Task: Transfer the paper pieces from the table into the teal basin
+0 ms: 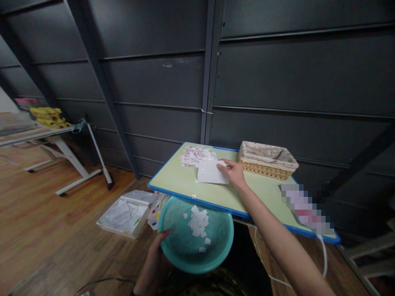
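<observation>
My right hand (233,172) pinches the right edge of a white card (212,172), which is held just over the pale green tabletop (179,174). Beyond the card's upper left lies a heap of torn paper scraps (197,154), white with pink marks. My left hand (159,255) grips the left rim of a turquoise plastic basket (226,242), below the table's front edge. Small white paper pieces (198,222) lie in the middle of this basket. A few stray scraps sit near the table's front edge.
A lined wicker basket (268,159) stands at the table's back right. Farther right lies a blurred-out flat object (305,207) with a white cable (324,255). An open white box (125,216) rests on the floor at left. Dark panels (154,82) rise behind the table.
</observation>
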`<state>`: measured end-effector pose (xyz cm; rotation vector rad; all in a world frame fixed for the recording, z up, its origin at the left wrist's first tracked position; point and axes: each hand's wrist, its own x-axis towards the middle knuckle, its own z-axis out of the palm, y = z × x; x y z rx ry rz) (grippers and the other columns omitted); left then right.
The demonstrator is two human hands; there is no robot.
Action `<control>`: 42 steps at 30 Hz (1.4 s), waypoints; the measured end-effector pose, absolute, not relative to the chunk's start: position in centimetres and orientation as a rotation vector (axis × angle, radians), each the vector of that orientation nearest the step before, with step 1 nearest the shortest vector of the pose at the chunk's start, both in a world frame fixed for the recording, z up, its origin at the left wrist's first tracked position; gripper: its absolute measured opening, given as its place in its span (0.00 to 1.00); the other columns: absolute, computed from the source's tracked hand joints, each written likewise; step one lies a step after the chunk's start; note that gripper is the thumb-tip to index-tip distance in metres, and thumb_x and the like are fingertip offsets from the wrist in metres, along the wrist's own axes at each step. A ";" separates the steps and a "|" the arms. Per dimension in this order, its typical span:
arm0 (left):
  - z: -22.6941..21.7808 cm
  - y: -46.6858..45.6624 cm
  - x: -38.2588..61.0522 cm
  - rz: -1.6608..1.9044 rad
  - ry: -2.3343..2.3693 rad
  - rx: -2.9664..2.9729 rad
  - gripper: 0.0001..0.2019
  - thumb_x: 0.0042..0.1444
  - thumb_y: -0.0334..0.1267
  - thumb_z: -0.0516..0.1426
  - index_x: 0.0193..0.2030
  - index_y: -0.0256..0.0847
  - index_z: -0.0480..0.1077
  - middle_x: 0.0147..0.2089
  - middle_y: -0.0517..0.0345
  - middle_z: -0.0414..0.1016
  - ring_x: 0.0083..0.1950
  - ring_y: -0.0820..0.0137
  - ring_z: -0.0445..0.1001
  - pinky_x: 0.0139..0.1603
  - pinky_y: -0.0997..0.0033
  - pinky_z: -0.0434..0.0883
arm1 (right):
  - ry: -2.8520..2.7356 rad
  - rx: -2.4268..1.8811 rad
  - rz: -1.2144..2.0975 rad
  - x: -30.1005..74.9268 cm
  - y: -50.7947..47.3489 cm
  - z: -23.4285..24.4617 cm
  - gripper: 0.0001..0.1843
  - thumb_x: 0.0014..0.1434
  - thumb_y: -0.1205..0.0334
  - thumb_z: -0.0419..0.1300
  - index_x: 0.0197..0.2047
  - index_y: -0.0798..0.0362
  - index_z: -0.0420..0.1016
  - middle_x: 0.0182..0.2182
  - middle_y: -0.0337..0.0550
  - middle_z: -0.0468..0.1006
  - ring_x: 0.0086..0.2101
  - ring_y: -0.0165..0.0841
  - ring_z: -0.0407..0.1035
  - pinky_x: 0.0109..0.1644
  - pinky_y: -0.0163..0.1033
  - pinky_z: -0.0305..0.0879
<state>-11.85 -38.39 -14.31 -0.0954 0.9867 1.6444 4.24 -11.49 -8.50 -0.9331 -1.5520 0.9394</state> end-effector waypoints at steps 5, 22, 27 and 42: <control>-14.4 -38.5 -11.9 1.642 0.960 -0.083 0.30 0.53 0.30 0.58 0.64 0.25 0.60 0.42 0.43 0.85 0.53 0.49 0.77 0.61 0.48 0.66 | -1.486 -0.901 1.031 3.9 -12.1 -8.2 0.31 0.40 0.45 0.68 0.42 0.60 0.82 0.29 0.50 0.82 0.26 0.38 0.72 0.26 0.39 0.65; -13.3 -38.5 -11.3 1.666 1.006 -0.018 0.33 0.53 0.29 0.57 0.66 0.27 0.57 0.42 0.43 0.85 0.54 0.50 0.76 0.62 0.48 0.65 | -1.579 -0.808 1.337 3.7 -13.6 -7.6 0.30 0.35 0.47 0.72 0.39 0.60 0.81 0.25 0.43 0.77 0.23 0.30 0.66 0.24 0.34 0.58; -13.3 -38.4 -11.5 1.663 0.992 -0.037 0.29 0.53 0.30 0.57 0.63 0.22 0.61 0.43 0.41 0.84 0.55 0.50 0.75 0.61 0.51 0.67 | -1.619 -0.819 1.458 3.5 -13.7 -8.0 0.32 0.33 0.51 0.74 0.41 0.61 0.79 0.26 0.43 0.78 0.23 0.29 0.66 0.24 0.34 0.59; -14.1 -38.4 -11.5 1.681 0.971 -0.076 0.28 0.53 0.31 0.57 0.62 0.28 0.64 0.43 0.44 0.84 0.56 0.49 0.75 0.61 0.47 0.66 | -1.597 -0.846 0.988 3.4 -13.9 -8.2 0.20 0.49 0.47 0.63 0.32 0.48 0.58 0.23 0.36 0.74 0.24 0.34 0.70 0.24 0.33 0.59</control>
